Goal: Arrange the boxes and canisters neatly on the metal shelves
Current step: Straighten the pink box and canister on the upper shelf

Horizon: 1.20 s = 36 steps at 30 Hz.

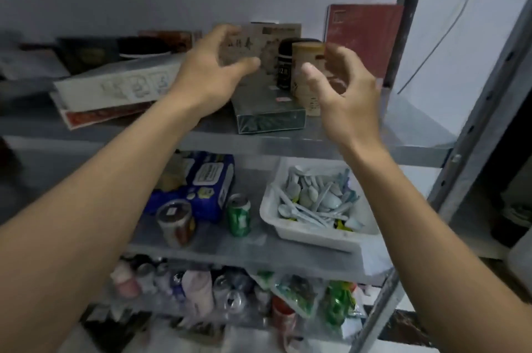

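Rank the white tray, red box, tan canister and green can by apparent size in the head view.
1. white tray
2. red box, which stands farther back, so its true size against the tray is unsure
3. tan canister, partly hidden
4. green can

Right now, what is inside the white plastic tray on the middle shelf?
A heap of pale plastic spoons fills the white plastic tray. Its bottom, and anything under the spoons, is covered by them.
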{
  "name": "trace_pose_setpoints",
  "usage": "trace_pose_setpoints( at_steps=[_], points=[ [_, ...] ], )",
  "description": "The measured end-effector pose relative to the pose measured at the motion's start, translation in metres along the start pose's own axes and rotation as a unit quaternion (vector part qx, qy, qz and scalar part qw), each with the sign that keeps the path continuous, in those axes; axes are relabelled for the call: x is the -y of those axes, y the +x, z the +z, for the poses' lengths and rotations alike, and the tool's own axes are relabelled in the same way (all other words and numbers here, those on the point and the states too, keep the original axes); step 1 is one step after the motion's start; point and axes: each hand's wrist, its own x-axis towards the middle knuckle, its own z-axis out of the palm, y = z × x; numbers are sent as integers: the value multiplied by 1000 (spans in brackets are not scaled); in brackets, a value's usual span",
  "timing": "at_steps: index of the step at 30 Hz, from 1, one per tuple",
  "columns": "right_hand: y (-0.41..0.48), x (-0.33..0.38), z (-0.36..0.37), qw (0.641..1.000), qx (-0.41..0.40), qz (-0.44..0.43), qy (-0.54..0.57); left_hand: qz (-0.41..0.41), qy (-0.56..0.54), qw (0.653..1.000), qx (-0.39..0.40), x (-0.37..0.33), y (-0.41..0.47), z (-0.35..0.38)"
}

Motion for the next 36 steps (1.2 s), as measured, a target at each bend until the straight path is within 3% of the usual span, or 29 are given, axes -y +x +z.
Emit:
trace_pose_setpoints(
  at_steps=[9,19,24,31,36],
  points=[
    [-117,32,44,981,154,20,114,-137,16,984,-109,14,-160,-90],
    [-255,57,97,919,333,97,189,-281,21,936,-212,41,-330,-156],
    [-327,48,102,877,418,132,195,-362,26,891,-272,47,-429,-169],
    [-401,8,95,808,515,213,191,-478,21,803,-356,47,-543,-154],
    [-429,-2,101,769,563,239,186,-498,12,779,-381,46,-562,-138]
  ],
)
